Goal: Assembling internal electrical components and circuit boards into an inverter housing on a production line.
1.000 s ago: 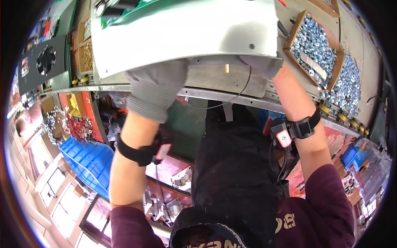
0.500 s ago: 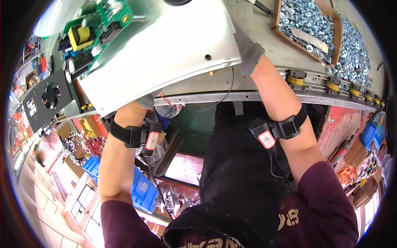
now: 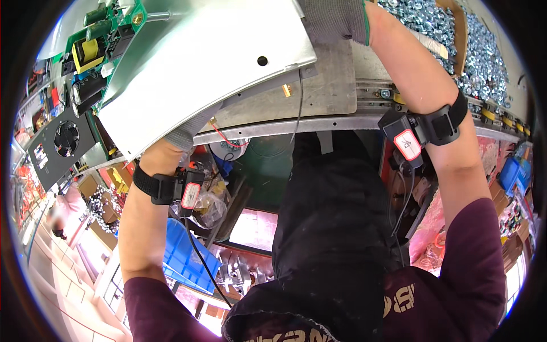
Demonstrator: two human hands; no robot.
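A large, shiny white metal panel [image 3: 199,62] with a bent front edge and a round hole is tilted over the bench. My left hand [image 3: 191,130], in a grey glove, grips it from below at the near left edge; its fingers are mostly hidden under the metal. At the panel's far right side, my gloved right hand [image 3: 335,20] holds the edge, with its fingertips out of sight. A green circuit board [image 3: 130,11] with a yellow transformer [image 3: 88,52] and dark capacitors is at the panel's left. A thin black wire [image 3: 300,97] hangs below the panel.
Loose metal fasteners [image 3: 481,62] lie at the far right beside a cardboard tray [image 3: 460,40]. A roller rail [image 3: 373,90] runs along the bench edge. A black fan plate [image 3: 65,139] stands at the left. Below the bench are a blue bin [image 3: 188,253] and a white tub [image 3: 231,149].
The panel and circuit board have shifted left and slightly away. My right hand has moved farther away along the panel's edge, its forearm swinging right. My left hand has moved slightly left.
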